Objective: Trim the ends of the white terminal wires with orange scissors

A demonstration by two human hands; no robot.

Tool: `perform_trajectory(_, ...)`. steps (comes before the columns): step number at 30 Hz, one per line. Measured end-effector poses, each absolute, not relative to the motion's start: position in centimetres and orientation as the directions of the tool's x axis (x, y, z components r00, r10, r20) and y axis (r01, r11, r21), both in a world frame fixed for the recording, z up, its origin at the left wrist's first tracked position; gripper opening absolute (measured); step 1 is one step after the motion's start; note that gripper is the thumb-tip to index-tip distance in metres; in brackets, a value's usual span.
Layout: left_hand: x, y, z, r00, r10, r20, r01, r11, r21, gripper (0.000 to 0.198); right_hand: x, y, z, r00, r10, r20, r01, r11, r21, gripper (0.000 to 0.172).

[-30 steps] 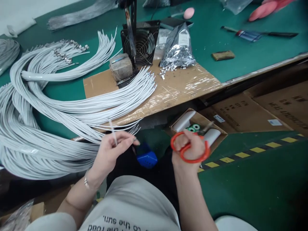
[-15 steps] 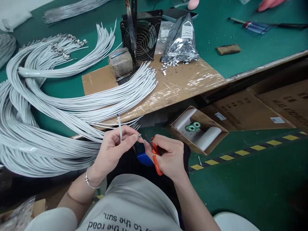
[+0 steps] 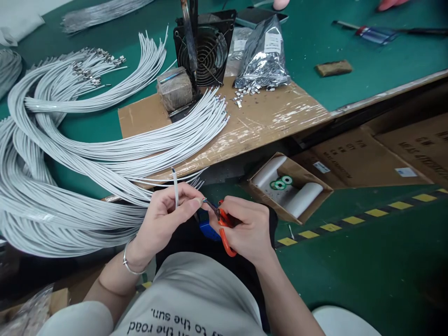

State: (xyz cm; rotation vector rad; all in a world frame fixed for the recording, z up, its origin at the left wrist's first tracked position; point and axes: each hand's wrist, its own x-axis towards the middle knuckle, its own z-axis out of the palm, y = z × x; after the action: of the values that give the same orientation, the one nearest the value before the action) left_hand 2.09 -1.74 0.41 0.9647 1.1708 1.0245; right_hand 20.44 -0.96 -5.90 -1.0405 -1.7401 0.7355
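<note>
Your left grip (image 3: 170, 213) pinches a white cable (image 3: 176, 190), one end poking out right; your right grip (image 3: 249, 228) is wrapped round orange-handled scissors (image 3: 228, 242), blades by that end, near side of bench (image 3: 332, 88).

Green table (image 3: 308, 98), green floor (image 3: 367, 266) with yellow-black stripe (image 3: 353, 220)

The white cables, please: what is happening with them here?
A person's left hand holds a white cable, one end sticking up from its grip. The right hand holds orange-handled scissors, the blades close to the left hand; whether they are cutting, I cannot tell. More white cables lie in bundles on the green table.
</note>
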Motion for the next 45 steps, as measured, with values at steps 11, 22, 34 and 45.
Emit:
perform_trajectory(11, 2.0, -1.8, 0.1, 0.066, 0.970, -0.233, -0.024, 0.235, 0.972, 0.027, 20.3, -1.2, -6.1, -0.158, 0.875, 0.458, 0.350, 0.484, -0.802, 0.043)
perform_trajectory(22, 1.7, -2.9, -0.8, 0.059, 0.982, -0.179, -0.061, 0.182, 0.981, 0.022, 19.6, 0.2, -7.3, 0.439, 0.881, 0.178, -0.050, 0.221, -0.974, 0.055)
perform_trajectory(34, 2.1, -2.3, -0.4, 0.034, 0.978, -0.207, -0.149, 0.210, 0.966, 0.020, 20.5, -1.0, -7.4, -0.024, 0.950, 0.312, 0.239, 0.309, -0.921, 0.048)
perform_trajectory(45, 2.0, -2.5, -0.2, 0.074, 0.975, -0.210, -0.181, 0.220, 0.959, 0.014, 20.3, -1.0, -6.4, -0.184, 0.849, 0.495, 0.345, 0.527, -0.776, 0.044)
